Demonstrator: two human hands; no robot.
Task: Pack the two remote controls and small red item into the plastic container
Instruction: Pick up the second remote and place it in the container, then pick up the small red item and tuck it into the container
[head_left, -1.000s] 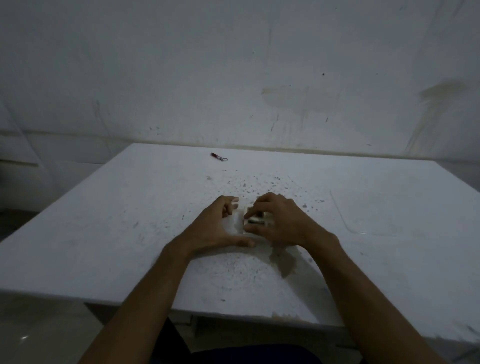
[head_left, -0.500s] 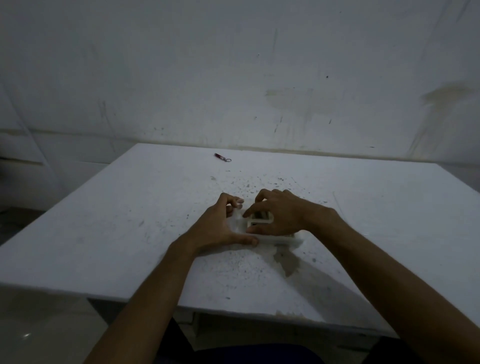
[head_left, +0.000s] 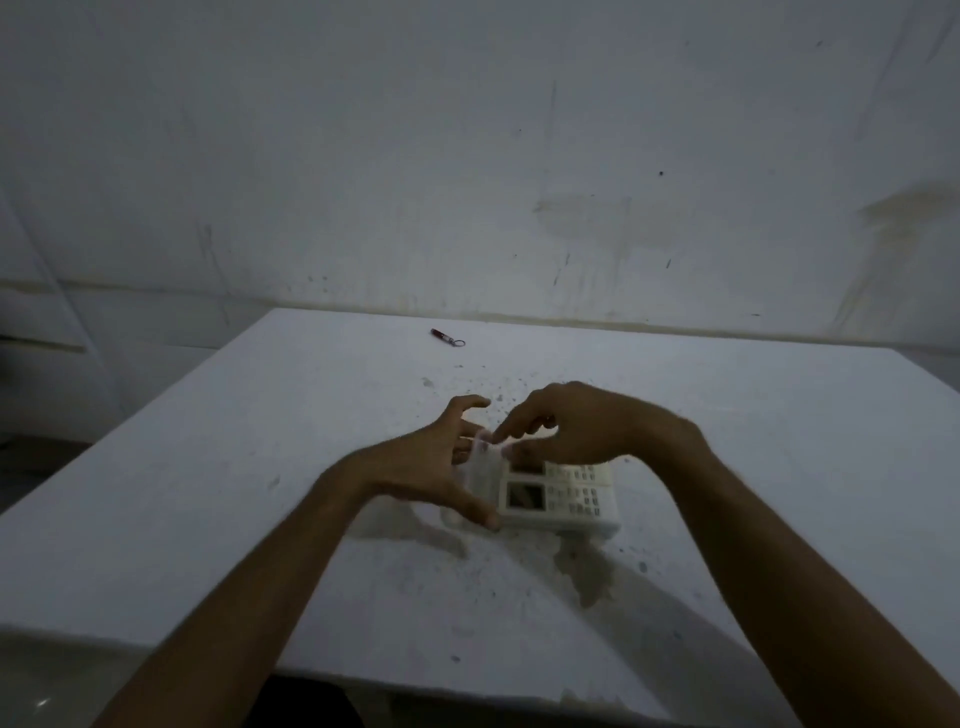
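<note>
Two white remote controls lie side by side, screens to the left, inside a clear plastic container (head_left: 609, 525) in the middle of the table. The near remote (head_left: 563, 500) is fully in view. The far remote (head_left: 574, 472) is partly under my right hand (head_left: 582, 426), whose thumb and forefinger pinch at its screen end. My left hand (head_left: 426, 467) grips the container's left end, thumb on the near corner and fingers spread behind it. The small red item (head_left: 441, 334), with a key ring, lies alone near the table's far edge.
The white table (head_left: 208, 493) is speckled with dark flecks, and a damp-looking stain (head_left: 587, 577) lies just in front of the container. A stained white wall (head_left: 467, 156) stands right behind the table's far edge.
My right hand has lifted and drawn back, so both remotes now show in the container. My left hand has spread wider around the container's left end.
</note>
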